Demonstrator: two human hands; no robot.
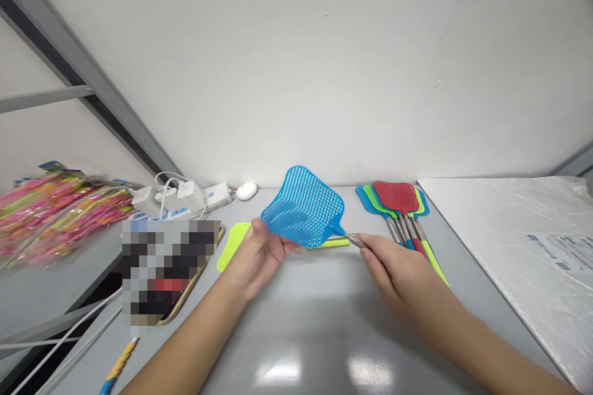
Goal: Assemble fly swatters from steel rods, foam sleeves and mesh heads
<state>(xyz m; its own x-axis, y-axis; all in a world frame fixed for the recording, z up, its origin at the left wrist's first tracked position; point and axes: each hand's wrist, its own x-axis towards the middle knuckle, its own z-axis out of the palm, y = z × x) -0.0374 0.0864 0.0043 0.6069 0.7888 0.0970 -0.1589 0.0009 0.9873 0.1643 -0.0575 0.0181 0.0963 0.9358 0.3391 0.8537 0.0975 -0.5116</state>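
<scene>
A blue fly swatter [303, 207] with a perforated head is held above the table between my two hands. My left hand [264, 253] grips the lower left edge of the head, thumb in front and fingers behind. My right hand [393, 265] is closed around the metal shaft just below the head; the rest of the handle is hidden in it. Behind my left hand lies a yellow-green fly swatter [234, 245], its handle showing beneath the blue head. Right of these, several fly swatters rest in a fanned pile with a red fly swatter [397, 195] on top.
At left are a pixelated phone-like device [185, 284], a power strip [183, 213] with white plugs, and a white mouse-like object [246, 191]. Pink and yellow packets [69, 216] lie farther left. A white wrapped package [519, 234] covers the right side. A wall stands behind.
</scene>
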